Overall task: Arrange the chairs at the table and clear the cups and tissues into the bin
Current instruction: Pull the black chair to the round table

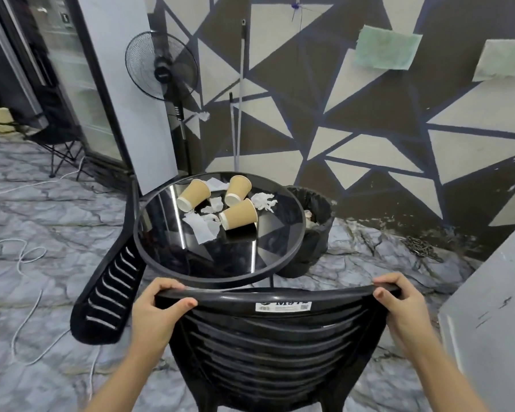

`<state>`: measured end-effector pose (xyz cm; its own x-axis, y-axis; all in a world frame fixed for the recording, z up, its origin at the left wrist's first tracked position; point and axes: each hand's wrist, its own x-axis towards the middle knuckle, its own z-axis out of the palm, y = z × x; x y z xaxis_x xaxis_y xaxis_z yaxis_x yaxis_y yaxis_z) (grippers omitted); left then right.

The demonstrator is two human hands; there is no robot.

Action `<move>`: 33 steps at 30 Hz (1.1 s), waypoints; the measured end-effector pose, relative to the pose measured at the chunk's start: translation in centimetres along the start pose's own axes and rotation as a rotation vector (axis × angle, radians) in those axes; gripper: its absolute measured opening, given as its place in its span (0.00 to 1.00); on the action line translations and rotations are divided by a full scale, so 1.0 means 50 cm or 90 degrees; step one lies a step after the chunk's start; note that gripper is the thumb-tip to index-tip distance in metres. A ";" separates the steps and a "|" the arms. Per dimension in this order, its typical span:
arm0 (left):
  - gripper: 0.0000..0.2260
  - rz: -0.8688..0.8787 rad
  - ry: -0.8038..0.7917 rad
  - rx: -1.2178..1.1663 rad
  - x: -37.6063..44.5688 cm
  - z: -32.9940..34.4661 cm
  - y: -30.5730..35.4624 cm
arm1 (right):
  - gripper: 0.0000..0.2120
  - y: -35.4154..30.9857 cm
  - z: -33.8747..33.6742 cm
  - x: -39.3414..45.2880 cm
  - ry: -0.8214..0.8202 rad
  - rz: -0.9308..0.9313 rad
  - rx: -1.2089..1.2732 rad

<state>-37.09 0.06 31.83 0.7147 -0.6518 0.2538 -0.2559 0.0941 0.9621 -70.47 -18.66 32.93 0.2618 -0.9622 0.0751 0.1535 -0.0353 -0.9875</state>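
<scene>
Both hands were clamped on the chair at lower centre; shoving it carelessly could jolt the table, rolling cups off.

Chair I grip: legs and seat cut off by the bottom edge. Second chair half hidden behind the table rim. Bin partly behind the table; its contents too small to tell. Chair label blurred, unreadable. My forearms run out of frame.
</scene>
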 end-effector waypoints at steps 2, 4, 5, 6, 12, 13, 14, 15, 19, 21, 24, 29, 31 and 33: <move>0.11 0.014 0.038 -0.017 -0.019 0.002 0.001 | 0.05 -0.012 0.005 0.023 -0.039 -0.005 0.000; 0.09 0.028 0.065 -0.023 -0.034 0.004 0.006 | 0.05 -0.022 0.012 0.050 -0.074 -0.005 -0.001; 0.10 0.029 0.077 -0.026 -0.040 0.006 0.008 | 0.06 -0.026 0.015 0.064 -0.088 -0.005 -0.002; 0.10 0.028 0.086 -0.026 -0.044 0.008 0.010 | 0.06 -0.026 0.017 0.077 -0.098 -0.005 -0.002; 0.14 0.012 0.136 -0.033 -0.058 0.036 0.024 | 0.07 -0.008 0.011 0.151 -0.173 0.023 0.067; 0.15 0.006 0.145 -0.041 -0.060 0.040 0.021 | 0.08 -0.004 0.009 0.162 -0.184 0.025 0.069; 0.16 0.003 0.154 -0.050 -0.060 0.044 0.018 | 0.09 0.000 0.008 0.173 -0.195 0.026 0.073; 0.17 -0.001 0.158 -0.059 -0.061 0.050 0.014 | 0.08 0.001 0.005 0.185 -0.204 0.024 0.079; 0.16 0.005 0.148 -0.079 -0.056 0.090 0.015 | 0.09 -0.003 -0.015 0.240 -0.234 0.009 0.100; 0.15 0.013 0.156 -0.095 -0.052 0.117 0.016 | 0.12 0.002 -0.030 0.271 -0.244 0.004 0.117; 0.17 0.013 0.186 -0.095 -0.060 0.158 0.006 | 0.26 0.032 -0.056 0.312 -0.253 0.006 0.112; 0.26 -0.024 0.199 -0.070 -0.098 0.217 -0.019 | 0.32 0.068 -0.116 0.344 -0.262 0.034 0.086; 0.21 -0.042 0.190 -0.067 -0.099 0.216 -0.017 | 0.30 0.069 -0.124 0.345 -0.273 0.030 0.074; 0.18 -0.044 0.154 -0.016 -0.096 0.209 -0.008 | 0.26 0.070 -0.127 0.338 -0.283 0.031 0.067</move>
<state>-47.23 -4.71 29.19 0.8655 -0.4591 0.2004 -0.1868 0.0753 0.9795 -71.55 -36.75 29.85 0.6506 -0.7524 0.1030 0.2209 0.0577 -0.9736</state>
